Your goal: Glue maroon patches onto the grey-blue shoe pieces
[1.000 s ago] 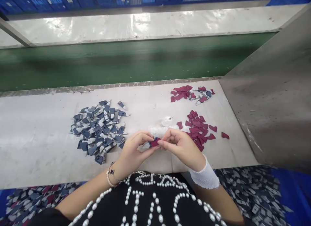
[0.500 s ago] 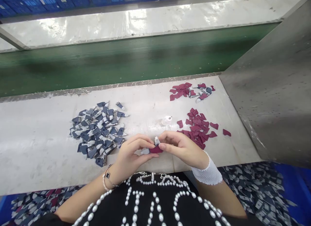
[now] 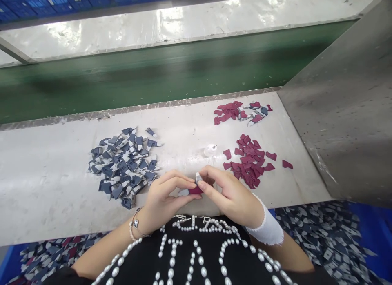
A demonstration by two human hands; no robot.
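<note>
Small maroon fabric piece with a grey-and-white tab at its left end, held low over the pale work table, centre of the scene. Both hands close together on it, fingertips pinching. Left hand comes in from 9 o'clock, fingers closed around the tab end; right hand from 3 o'clock, closed on the maroon end, a small pale tip standing up at its fingers. Taking the hands as the clock's centre: navy-and-white pieces heaped at 10 o'clock, just beside the left hand; loose maroon pieces at 2 o'clock, near the right hand; a small clear plastic lump at 1 o'clock, sitting between the hands and a mixed maroon-and-grey heap further out. Green conveyor belt past the table's far edge at 12 o'clock; steel side panel at 2 to 3 o'clock. Bracelet on the left wrist, white mesh cuff on the right. Fingers hide the middle of the piece, so how tab and maroon join can't be made out. Bin of dark pieces at 4 o'clock, cut off by the frame; blue crates cut off along the top.
</note>
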